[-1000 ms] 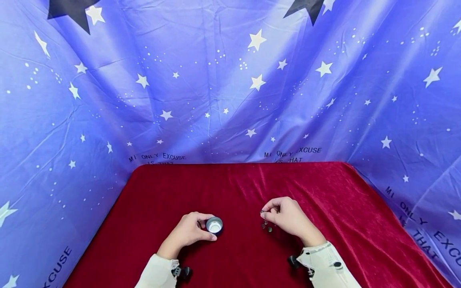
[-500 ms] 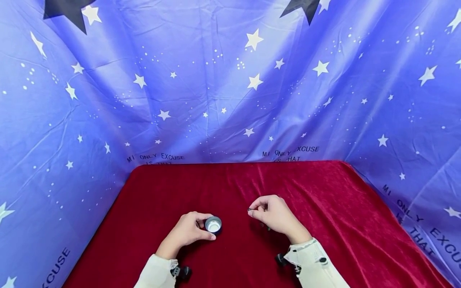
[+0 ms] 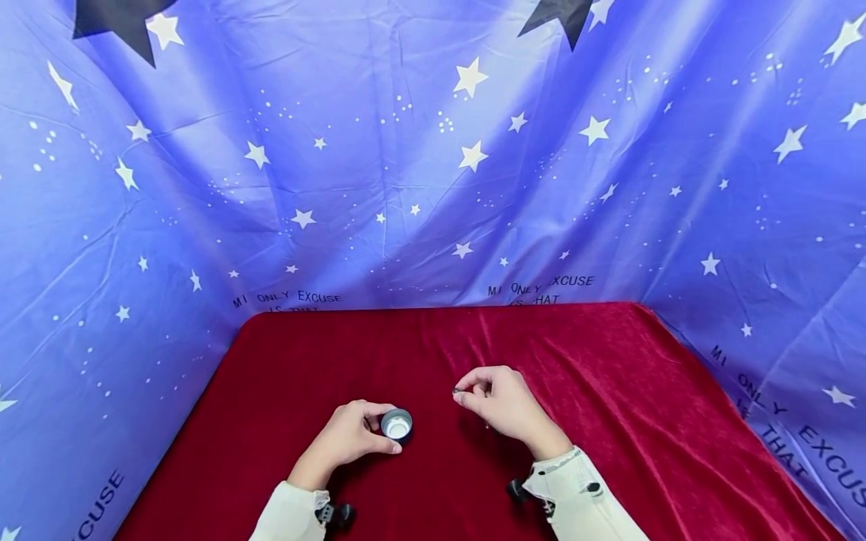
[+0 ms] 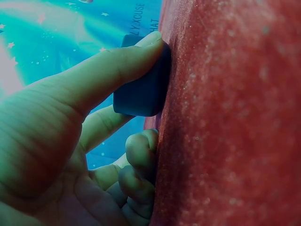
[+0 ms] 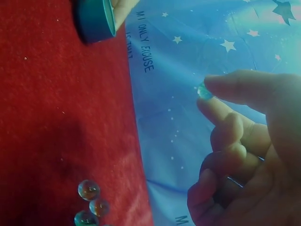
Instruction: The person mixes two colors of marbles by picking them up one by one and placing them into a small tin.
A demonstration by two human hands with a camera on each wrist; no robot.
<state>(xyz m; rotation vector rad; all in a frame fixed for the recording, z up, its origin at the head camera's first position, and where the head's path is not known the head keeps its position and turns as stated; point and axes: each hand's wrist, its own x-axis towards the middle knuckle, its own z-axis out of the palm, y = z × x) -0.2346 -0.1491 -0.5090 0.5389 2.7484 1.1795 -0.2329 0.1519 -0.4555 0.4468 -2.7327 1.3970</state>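
My left hand (image 3: 346, 434) holds a small round dark cup (image 3: 397, 426) between thumb and finger; its open top faces up and its inside bottom is whitish. In the left wrist view, the dark wall of the cup shows between the fingers, resting against the red cloth. To the right, my right hand (image 3: 506, 403) pinches a small clear-greenish glass marble (image 5: 204, 91) between thumb and index fingertip, raised off the cloth and apart from the cup. Several glass marbles (image 5: 89, 189) lie on the cloth below the right hand, mostly hidden by it in the head view.
A red velvet cloth (image 3: 325, 353) with folds at the right covers the table. Blue star-printed fabric (image 3: 379, 150) hangs behind the table and along both sides. Each wrist wears a small black camera.
My right hand has moved left toward the cup, lifting the pinched marble away from the others. The left hand still holds the cup in place. The head view has shifted slightly.
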